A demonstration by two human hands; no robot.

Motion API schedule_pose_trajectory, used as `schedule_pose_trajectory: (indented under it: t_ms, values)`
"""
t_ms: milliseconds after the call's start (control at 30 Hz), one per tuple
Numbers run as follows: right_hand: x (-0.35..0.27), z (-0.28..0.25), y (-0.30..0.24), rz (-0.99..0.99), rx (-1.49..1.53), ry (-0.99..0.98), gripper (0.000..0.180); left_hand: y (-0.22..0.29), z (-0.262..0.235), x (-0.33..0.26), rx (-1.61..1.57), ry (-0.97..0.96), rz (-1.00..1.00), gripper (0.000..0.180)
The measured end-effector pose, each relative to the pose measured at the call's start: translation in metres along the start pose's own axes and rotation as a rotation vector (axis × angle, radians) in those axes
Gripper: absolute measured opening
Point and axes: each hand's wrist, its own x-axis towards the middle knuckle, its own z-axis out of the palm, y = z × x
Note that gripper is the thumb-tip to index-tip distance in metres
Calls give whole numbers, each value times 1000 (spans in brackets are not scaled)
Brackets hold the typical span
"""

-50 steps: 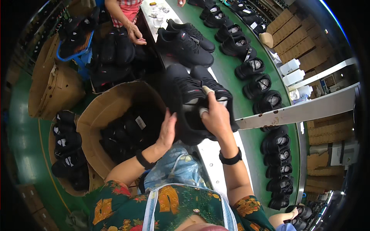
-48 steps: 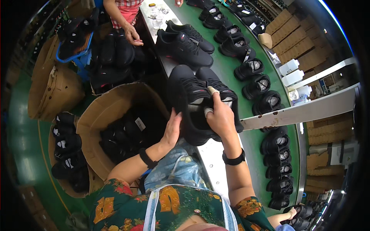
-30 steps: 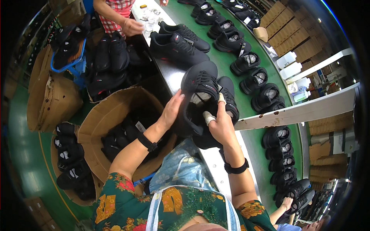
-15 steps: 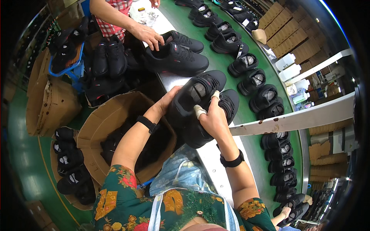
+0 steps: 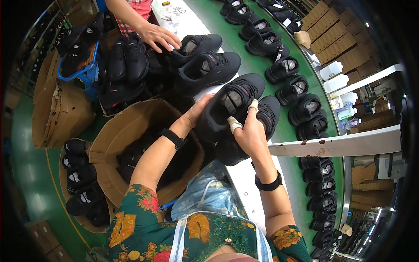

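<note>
A pair of black lace-up sneakers sits between my hands over the bench edge: the left sneaker lies against the right sneaker. My left hand grips the left sneaker's outer side, its fingers partly hidden beneath. Pale covers wrap two digits of my right hand, which closes on the pair where the two shoes meet. Clear filling shows in the left sneaker's opening. Just beyond, another pair, a nearer black sneaker and a farther black sneaker, rests by a co-worker's hand.
Rows of black shoes stand on the green conveyor to the right. A white metal bar crosses over it. To my left, an open cardboard box holds dark shoes; more shoes lie in a blue-rimmed crate. White bottles line the far side.
The held pair has shifted slightly right in view, hands still on it. The co-worker's hand has lifted off the nearer shoe and drawn back left, fingers spread.
</note>
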Motion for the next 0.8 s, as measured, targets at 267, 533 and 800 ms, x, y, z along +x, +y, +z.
schedule_pose_trajectory:
  t_ms: [267, 533, 800]
  values:
    - [10, 3, 2, 2, -25, -30, 79, -1, 5, 0, 23, 86, 52, 44]
    - [45, 17, -7, 10, -12, -48, 80, 15, -24, 14, -49, 127, 78, 42]
    - [97, 49, -16, 40, 146, -13, 87, 77, -71, 43, 20, 166, -3, 43]
